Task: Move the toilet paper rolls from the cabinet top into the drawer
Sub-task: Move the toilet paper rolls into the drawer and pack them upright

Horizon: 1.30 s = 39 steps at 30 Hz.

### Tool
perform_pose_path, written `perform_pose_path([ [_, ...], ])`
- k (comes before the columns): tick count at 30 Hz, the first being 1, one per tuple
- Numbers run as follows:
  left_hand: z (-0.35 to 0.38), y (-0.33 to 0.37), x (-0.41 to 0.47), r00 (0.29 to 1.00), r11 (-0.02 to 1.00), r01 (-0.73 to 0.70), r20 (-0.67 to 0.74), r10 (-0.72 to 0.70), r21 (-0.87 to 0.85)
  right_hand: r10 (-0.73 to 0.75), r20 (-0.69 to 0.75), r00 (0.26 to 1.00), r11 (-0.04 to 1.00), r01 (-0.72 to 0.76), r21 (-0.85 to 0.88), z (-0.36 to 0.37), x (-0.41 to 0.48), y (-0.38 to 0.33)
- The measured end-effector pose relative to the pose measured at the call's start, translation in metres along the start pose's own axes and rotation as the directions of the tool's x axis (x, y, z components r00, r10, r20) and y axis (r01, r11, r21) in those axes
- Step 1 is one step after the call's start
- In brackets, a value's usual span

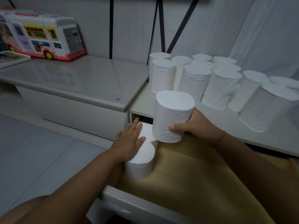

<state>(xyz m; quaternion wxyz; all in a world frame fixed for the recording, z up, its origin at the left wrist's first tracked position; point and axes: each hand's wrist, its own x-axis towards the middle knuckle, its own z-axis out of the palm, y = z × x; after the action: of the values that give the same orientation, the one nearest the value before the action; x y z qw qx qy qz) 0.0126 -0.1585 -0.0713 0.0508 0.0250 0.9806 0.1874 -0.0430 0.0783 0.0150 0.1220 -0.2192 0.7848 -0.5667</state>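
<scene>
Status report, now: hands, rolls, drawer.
Left hand flat on two rolls in the drawer. Right hand grips a third roll over it, not yet down. Many more rolls on the cabinet top. Drawer floor alongside bare.

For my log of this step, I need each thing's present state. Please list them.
drawer: pulled open.
rolls in the drawer: upright, at its left side.
left hand: flat, fingers straight, resting on those rolls.
held roll: upright, in the air over the drawer.
right hand: gripping the held roll.
rolls on the cabinet top: upright, clustered, not yet moved.
toy bus: standing on the neighbouring cabinet.
</scene>
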Motion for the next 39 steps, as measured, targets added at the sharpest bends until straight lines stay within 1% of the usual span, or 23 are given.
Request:
perform_pose_path([
  [5, 0.001, 0.005, -0.005, 0.998, 0.996, -0.058, 0.015, 0.057, 0.071, 0.154, 0.099, 0.983, 0.988, -0.151, -0.032, -0.002, -0.043, 0.037],
  [7, 0.001, 0.008, -0.006, 0.997, 0.994, -0.072, 0.024, 0.07, 0.085, 0.19, 0.135, 0.972, 0.981, -0.185, -0.05, -0.001, -0.053, 0.054],
  [12, -0.001, 0.01, -0.008, 0.997, 0.993, -0.067, 0.034, 0.064, 0.098, 0.213, 0.098, 0.972, 0.977, -0.211, -0.033, 0.003, -0.066, 0.092],
  [15, -0.001, 0.01, -0.008, 0.997, 0.993, -0.066, 0.035, 0.063, 0.097, 0.196, 0.126, 0.972, 0.98, -0.19, -0.06, 0.004, -0.067, 0.107],
  [18, -0.001, 0.01, -0.007, 0.997, 0.993, -0.071, 0.033, 0.068, 0.094, 0.196, 0.153, 0.969, 0.981, -0.191, -0.044, 0.003, -0.068, 0.114],
  [21, 0.0, 0.009, -0.006, 0.997, 0.993, -0.07, 0.028, 0.068, 0.094, 0.235, 0.195, 0.952, 0.972, -0.236, -0.018, -0.001, -0.069, 0.118],
  [24, 0.0, 0.008, -0.006, 0.997, 0.993, -0.072, 0.027, 0.07, 0.094, 0.26, 0.287, 0.922, 0.963, -0.268, -0.013, -0.009, -0.074, 0.115],
  [26, 0.0, 0.008, -0.006, 0.997, 0.994, -0.074, 0.025, 0.072, 0.085, 0.248, 0.298, 0.922, 0.963, -0.268, 0.026, -0.017, -0.075, 0.111],
  [27, 0.0, 0.008, -0.005, 0.997, 0.994, -0.075, 0.024, 0.073, 0.08, 0.261, 0.292, 0.92, 0.955, -0.291, 0.064, -0.02, -0.074, 0.109],
  [30, -0.001, 0.007, -0.004, 0.997, 0.996, -0.068, 0.028, 0.066, 0.058, 0.414, 0.254, 0.874, 0.869, -0.462, 0.175, -0.021, -0.071, 0.099],
  [32, -0.003, 0.006, -0.003, 0.997, 0.998, -0.064, 0.033, 0.063, 0.025, 0.464, 0.235, 0.854, 0.845, -0.507, 0.171, -0.017, -0.071, 0.096],
  [35, -0.005, 0.003, -0.003, 0.997, 0.997, -0.07, 0.027, 0.071, -0.022, 0.463, 0.263, 0.846, 0.844, -0.512, 0.16, -0.009, -0.071, 0.088],
  [39, -0.004, 0.002, -0.002, 0.998, 0.997, -0.059, 0.012, 0.06, -0.056, 0.452, 0.391, 0.802, 0.829, -0.54, 0.148, 0.007, -0.077, 0.079],
])
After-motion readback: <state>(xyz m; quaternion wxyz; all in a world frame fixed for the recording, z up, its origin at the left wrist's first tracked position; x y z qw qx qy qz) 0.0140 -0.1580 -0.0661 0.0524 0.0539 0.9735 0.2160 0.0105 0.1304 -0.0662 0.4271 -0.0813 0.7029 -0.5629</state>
